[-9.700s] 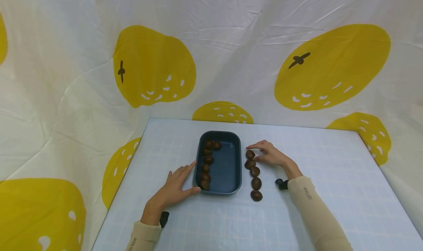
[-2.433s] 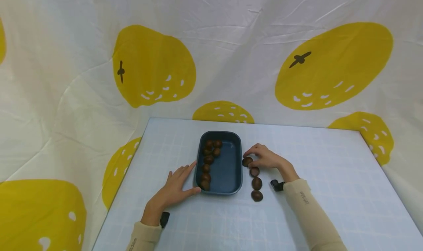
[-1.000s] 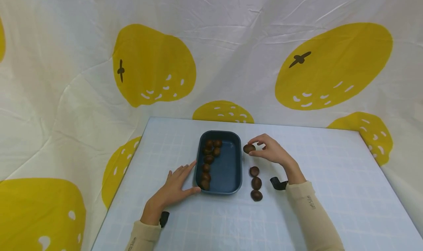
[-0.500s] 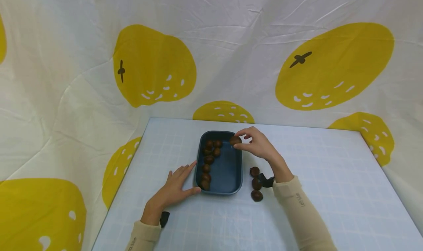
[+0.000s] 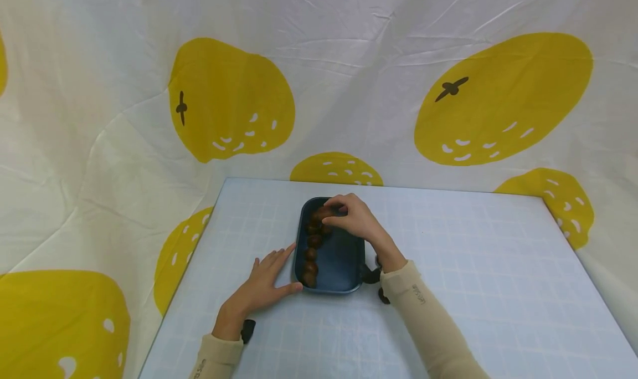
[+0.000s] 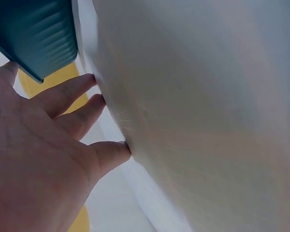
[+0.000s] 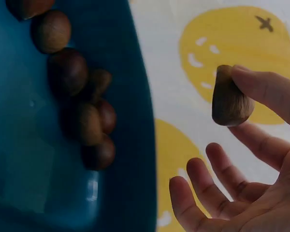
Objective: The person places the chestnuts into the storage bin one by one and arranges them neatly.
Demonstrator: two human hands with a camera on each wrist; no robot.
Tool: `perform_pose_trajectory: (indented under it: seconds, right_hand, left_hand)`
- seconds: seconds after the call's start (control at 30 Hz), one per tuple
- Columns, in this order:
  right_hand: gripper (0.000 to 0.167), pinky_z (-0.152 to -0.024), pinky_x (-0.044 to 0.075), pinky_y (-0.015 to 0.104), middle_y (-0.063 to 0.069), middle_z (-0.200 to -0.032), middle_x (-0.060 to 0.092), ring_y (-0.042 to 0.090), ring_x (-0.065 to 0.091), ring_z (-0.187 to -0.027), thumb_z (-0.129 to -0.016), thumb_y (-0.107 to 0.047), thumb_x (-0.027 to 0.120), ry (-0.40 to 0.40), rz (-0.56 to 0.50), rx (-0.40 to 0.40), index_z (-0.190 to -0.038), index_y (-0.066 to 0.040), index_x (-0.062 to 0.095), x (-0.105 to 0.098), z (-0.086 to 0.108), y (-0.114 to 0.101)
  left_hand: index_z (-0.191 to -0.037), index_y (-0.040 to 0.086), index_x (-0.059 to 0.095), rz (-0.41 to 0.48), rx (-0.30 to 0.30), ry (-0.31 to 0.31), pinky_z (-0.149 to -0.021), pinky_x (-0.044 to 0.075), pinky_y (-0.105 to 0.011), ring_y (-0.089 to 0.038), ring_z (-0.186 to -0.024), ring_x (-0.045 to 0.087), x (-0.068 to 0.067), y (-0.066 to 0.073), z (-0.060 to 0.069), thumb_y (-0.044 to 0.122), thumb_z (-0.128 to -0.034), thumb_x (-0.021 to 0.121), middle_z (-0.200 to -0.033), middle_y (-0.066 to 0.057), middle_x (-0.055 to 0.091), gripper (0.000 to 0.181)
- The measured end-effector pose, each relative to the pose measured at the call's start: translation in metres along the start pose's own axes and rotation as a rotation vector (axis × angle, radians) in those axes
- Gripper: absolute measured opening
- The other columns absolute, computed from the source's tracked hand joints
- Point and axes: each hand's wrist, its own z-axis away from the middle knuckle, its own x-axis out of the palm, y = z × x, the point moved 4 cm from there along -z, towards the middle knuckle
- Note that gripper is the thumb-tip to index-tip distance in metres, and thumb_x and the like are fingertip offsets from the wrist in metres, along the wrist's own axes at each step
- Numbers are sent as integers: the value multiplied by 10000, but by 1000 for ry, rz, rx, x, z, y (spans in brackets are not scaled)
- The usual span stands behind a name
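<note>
My right hand [image 5: 358,218] is over the far part of a dark blue tray [image 5: 344,265], pinching a brown chestnut [image 7: 230,99] between thumb and index finger. The other fingers spread loosely in the right wrist view. Inside the tray, several chestnuts [image 5: 314,240] line the left wall, with a few more by the far end, partly covered by my right hand. My left hand [image 5: 264,285] rests on the table with fingers spread, its index finger and thumb touching the tray's left side, as the left wrist view [image 6: 43,145] of that hand also suggests.
Right of the tray, loose chestnuts [image 5: 383,296] lie on the table, mostly hidden by my right wrist and its black camera [image 5: 370,274]. The pale checked table [image 5: 498,268] meets a white curtain [image 5: 354,91] with yellow fruit prints at its back edge.
Over the span, my right hand added a chestnut to the tray. It then pinched another from the row, lifted it and carried it left over the tray. My left hand stayed put.
</note>
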Motion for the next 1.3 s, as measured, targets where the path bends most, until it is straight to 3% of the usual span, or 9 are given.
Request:
perform_pose_trajectory:
  seconds: [0.13,0.37,0.47,0.6,0.7,1.03,1.3]
  right_hand:
    - [345,-941,497,494,87,-1137,686,266,593,-1075,-871,-140,793,-65,16,-18,-1181,-16,708,11,-6,6]
    - [316,-705,485,319,59,-980,709,228,571,-766,-825,-115,825,-207,127,-19,-1113,-26,730,24,-7,21]
    - [321,-733,484,329,49,-946,689,224,554,-806,-806,-127,846,-257,197,21,-1099,-54,739,29,-7,26]
    - [323,-835,482,388,59,-1007,657,253,508,-990,-789,-151,866,-300,311,107,-1085,-113,745,33,-5,29]
    - [319,-850,484,409,82,-1039,632,266,475,-1021,-780,-136,868,-318,359,141,-1073,-135,743,34,-4,28]
    - [293,-827,492,413,123,-1099,516,259,449,-1011,-804,-108,846,-379,398,106,-1074,-161,742,40,-3,28]
    - [268,-880,476,437,130,-1126,524,268,444,-1051,-804,-66,847,-364,399,31,-1041,-150,756,44,-4,32]
  left_hand:
    - [-1583,487,92,5,2,6,-1140,7,-669,-325,-1491,186,-1,1,1,757,-831,598,-1634,-42,251,946]
    - [-1585,482,101,15,15,15,-1141,21,-669,-327,-1488,198,-2,1,2,753,-833,601,-1629,-52,264,942]
    - [-1587,475,106,18,24,17,-1138,20,-674,-334,-1487,197,-3,1,2,748,-836,603,-1630,-52,261,940]
    - [-1586,476,107,15,30,18,-1135,22,-678,-337,-1487,198,-2,1,2,749,-838,598,-1631,-51,259,935]
    - [-1580,495,88,10,22,12,-1144,16,-661,-324,-1491,189,-1,0,1,760,-837,586,-1635,-48,249,932]
    - [-1583,487,98,0,28,28,-1135,28,-679,-328,-1483,211,0,-1,0,757,-832,598,-1625,-56,274,941]
    - [-1583,480,107,16,31,24,-1127,17,-692,-349,-1483,206,-2,1,1,741,-836,610,-1626,-60,270,938]
